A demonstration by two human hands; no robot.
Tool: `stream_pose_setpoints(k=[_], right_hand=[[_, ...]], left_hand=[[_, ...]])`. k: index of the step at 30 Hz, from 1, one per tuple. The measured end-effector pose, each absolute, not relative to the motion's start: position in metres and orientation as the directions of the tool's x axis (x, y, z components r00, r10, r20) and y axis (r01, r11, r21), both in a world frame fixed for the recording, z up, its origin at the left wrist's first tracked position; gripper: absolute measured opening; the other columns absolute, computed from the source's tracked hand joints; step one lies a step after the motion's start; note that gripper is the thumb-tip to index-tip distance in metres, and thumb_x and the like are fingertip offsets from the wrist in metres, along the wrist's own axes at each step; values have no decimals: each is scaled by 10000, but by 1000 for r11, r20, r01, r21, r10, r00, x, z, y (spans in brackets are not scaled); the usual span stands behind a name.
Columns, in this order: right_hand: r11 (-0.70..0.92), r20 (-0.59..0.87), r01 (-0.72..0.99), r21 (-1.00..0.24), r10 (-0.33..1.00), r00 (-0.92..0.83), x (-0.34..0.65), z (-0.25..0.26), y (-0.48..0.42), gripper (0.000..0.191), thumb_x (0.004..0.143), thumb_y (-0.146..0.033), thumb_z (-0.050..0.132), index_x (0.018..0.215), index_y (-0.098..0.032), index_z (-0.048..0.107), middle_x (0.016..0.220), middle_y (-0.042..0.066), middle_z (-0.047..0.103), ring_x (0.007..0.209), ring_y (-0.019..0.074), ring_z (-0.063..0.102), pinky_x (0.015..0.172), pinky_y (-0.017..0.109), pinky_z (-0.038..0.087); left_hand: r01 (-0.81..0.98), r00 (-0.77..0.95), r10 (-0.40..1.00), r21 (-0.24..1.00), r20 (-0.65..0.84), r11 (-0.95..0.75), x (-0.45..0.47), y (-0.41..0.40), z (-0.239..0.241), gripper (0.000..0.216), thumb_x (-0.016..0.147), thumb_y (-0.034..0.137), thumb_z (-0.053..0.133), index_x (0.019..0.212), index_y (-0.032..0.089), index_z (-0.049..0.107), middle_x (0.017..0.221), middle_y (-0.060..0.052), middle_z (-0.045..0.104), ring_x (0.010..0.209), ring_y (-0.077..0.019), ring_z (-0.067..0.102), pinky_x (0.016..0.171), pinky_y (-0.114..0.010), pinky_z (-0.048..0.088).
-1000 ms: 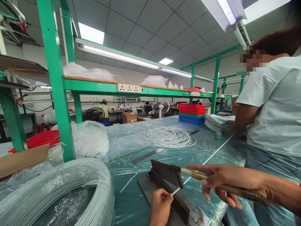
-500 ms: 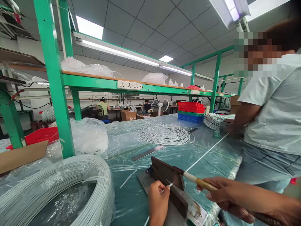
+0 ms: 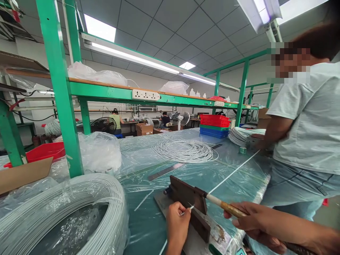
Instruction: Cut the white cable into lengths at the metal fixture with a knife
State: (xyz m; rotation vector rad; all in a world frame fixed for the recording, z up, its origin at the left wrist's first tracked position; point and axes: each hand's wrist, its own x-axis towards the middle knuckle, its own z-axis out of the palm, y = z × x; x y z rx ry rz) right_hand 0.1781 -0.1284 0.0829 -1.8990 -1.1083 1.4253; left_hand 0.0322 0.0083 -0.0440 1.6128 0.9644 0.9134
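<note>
The left hand (image 3: 176, 226) pinches a thin white wire (image 3: 228, 176) at the blade of the dark metal lever cutter (image 3: 190, 205) on the table (image 3: 148, 226) while the right hand (image 3: 255, 221) grips its wooden handle (image 3: 231, 209), so the cutting stroke seemingly calls for pressing down.

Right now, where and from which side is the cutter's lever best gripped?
Grip the lever's wooden handle at its free end, from the right, where the right hand wraps it. The dark blade hinges at the far left, so that end gives most leverage and keeps fingers off the edge near the wire.
</note>
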Motion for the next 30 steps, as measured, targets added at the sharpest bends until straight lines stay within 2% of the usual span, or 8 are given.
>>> stream_pose_setpoints(k=[6,13,17,20,23,26,28,30], right_hand=[[-530,-528,304,-792,844,96,176,86,-130,436,567,-462,571,901,-223,425,345,-115,319,277,55,226,251,139,180],[-570,-556,299,-766,820,138,164,104,-134,262,720,-220,477,966,-182,397,392,-127,322,298,35,221,281,106,214],[-580,-566,305,-755,812,144,165,103,-133,219,766,-177,426,982,-186,391,380,-129,298,298,45,210,277,104,219],[-581,-566,309,-753,811,147,167,99,-133,245,744,-194,456,980,-188,392,373,-135,281,300,44,193,274,106,214],[-562,-549,312,-766,825,137,170,94,-133,349,686,-286,526,999,-190,405,374,-132,299,299,45,213,277,124,221],[-551,-548,322,-770,829,108,173,90,-132,471,597,-411,572,988,-201,413,372,-128,315,294,43,211,275,146,197],[-559,-561,327,-762,822,98,174,88,-131,526,546,-468,573,974,-212,407,359,-130,303,288,46,201,270,158,173],[-569,-566,321,-757,817,112,174,88,-131,564,513,-498,566,972,-216,400,360,-131,296,288,49,197,269,165,146]], left_hand=[[144,392,913,972,115,-184,32,7,-46,201,687,264,509,528,220,394,521,59,331,546,-118,349,572,-279,229],[131,446,886,969,129,-207,29,11,-46,278,631,489,430,531,232,390,508,58,316,522,-115,325,557,-285,218],[117,451,881,969,141,-216,28,10,-45,277,637,479,438,529,227,401,501,55,334,518,-113,332,552,-282,221],[126,449,884,970,130,-207,27,8,-43,233,682,380,479,526,224,404,489,62,330,505,-107,321,544,-281,204],[145,441,890,969,115,-198,28,7,-43,224,719,284,519,530,215,420,483,73,316,499,-104,320,544,-280,197],[154,437,891,967,119,-205,29,9,-45,245,735,306,555,539,201,453,495,69,334,515,-109,340,547,-275,203],[182,441,889,957,127,-227,28,9,-46,254,751,343,553,559,187,496,510,44,405,535,-122,392,550,-271,215],[265,449,883,925,132,-273,26,7,-43,252,781,355,525,614,172,566,567,-10,539,586,-154,488,568,-270,241]])
